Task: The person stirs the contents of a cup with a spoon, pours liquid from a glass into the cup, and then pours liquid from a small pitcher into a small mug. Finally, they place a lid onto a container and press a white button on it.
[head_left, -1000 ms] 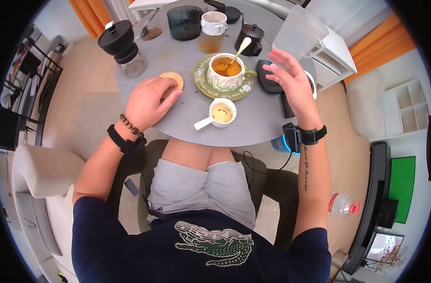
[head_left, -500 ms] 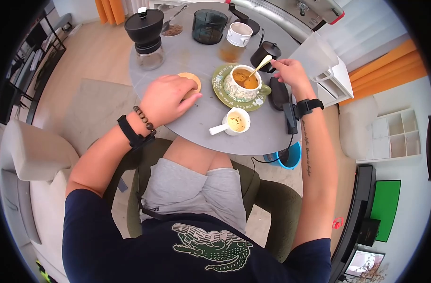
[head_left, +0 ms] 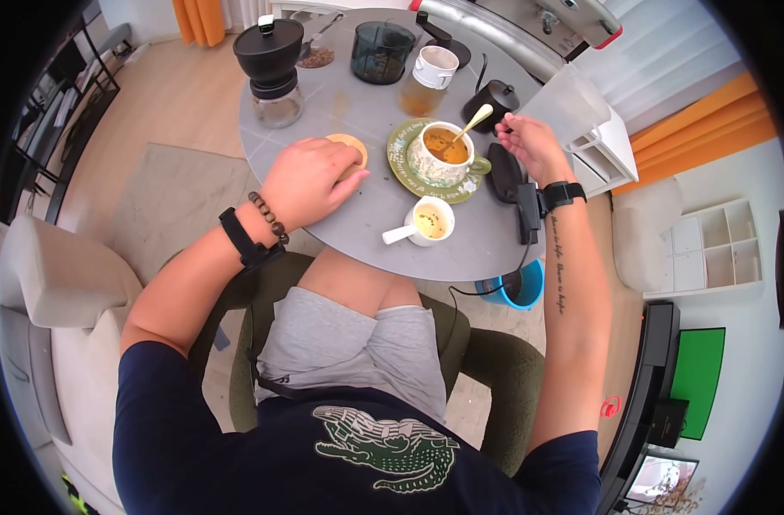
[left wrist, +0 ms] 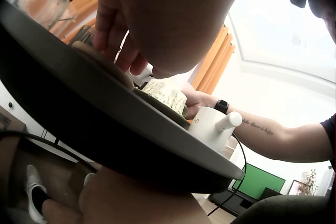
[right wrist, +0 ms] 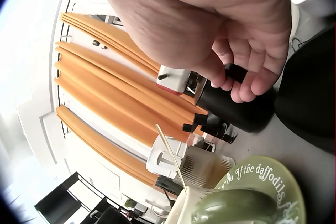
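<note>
In the head view, my left hand (head_left: 310, 178) rests on a round wooden disc (head_left: 356, 146) at the table's left front, fingers lying over it. My right hand (head_left: 538, 148) is at the handle of a small black gooseneck kettle (head_left: 488, 101). In the right wrist view, its fingers curl round the dark kettle handle (right wrist: 236, 71). The spoon (head_left: 475, 122) leans in a patterned cup (head_left: 435, 163) of amber liquid, just left of that hand. Under the cup is a green saucer (head_left: 400, 159). Nearer me stands a small white handled pot (head_left: 428, 221) with yellowish liquid.
A coffee grinder (head_left: 272, 69) stands at the left rear. Behind the cup are a dark clear container (head_left: 381, 53) and a glass with a white filter top (head_left: 428, 81). A black case-like object (head_left: 503, 172) lies beside the saucer. A blue bin (head_left: 525, 287) is below the table.
My right hand has come down from above the table's right side, past the spoon, to the kettle, its fingers now curled. My left hand stays on the wooden disc. The head view has shifted.
</note>
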### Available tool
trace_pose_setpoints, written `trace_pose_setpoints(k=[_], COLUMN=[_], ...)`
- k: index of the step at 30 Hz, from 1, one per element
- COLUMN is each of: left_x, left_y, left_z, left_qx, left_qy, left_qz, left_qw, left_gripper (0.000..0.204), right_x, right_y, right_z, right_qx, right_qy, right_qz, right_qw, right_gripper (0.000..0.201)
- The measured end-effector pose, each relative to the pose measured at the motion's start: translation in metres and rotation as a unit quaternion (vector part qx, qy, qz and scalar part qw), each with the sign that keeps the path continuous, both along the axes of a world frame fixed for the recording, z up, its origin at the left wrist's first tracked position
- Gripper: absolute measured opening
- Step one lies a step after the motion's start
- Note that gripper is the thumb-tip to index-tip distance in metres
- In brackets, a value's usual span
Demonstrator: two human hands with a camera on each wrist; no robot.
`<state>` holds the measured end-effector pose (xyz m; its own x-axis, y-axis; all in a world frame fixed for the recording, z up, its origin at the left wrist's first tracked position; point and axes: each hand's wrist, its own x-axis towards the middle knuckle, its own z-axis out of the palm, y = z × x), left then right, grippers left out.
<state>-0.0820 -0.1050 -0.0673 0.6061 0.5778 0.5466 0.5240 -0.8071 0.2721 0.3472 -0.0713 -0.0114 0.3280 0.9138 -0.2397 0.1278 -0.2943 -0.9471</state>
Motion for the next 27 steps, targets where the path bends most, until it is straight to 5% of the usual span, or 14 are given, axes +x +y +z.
trace_pose_setpoints(k=[10,18,22,24,25,27], left_x=[0.000,0.001,0.002,0.007,0.009,0.016], left_y=[0.000,0.002,0.021,0.024,0.026,0.032], left_z=[0.008,0.020,-0.008,-0.013,-0.010,-0.001], left_qx=[-0.056,-0.238,-0.276,-0.361,-0.361,-0.460], left_qy=[-0.017,-0.034,-0.100,-0.255,-0.246,-0.359], left_qz=[0.012,0.090,0.065,0.041,0.039,0.036], left_qw=[0.998,0.966,0.954,0.896,0.899,0.812], left_gripper=[0.025,0.033,0.036,0.039,0.039,0.038], right_x=[0.033,0.015,0.000,-0.001,-0.007,-0.013], right_y=[-0.052,-0.158,-0.205,-0.220,-0.227,-0.236], right_z=[0.052,0.073,0.066,0.060,0.061,0.062], right_qx=[0.137,0.192,0.165,0.161,0.153,0.148], right_qy=[0.037,0.096,0.109,0.119,0.113,0.112], right_qz=[0.039,0.065,0.068,0.076,0.065,0.044], right_qw=[0.989,0.975,0.978,0.977,0.980,0.982], right_gripper=[0.015,0.014,0.017,0.017,0.018,0.018])
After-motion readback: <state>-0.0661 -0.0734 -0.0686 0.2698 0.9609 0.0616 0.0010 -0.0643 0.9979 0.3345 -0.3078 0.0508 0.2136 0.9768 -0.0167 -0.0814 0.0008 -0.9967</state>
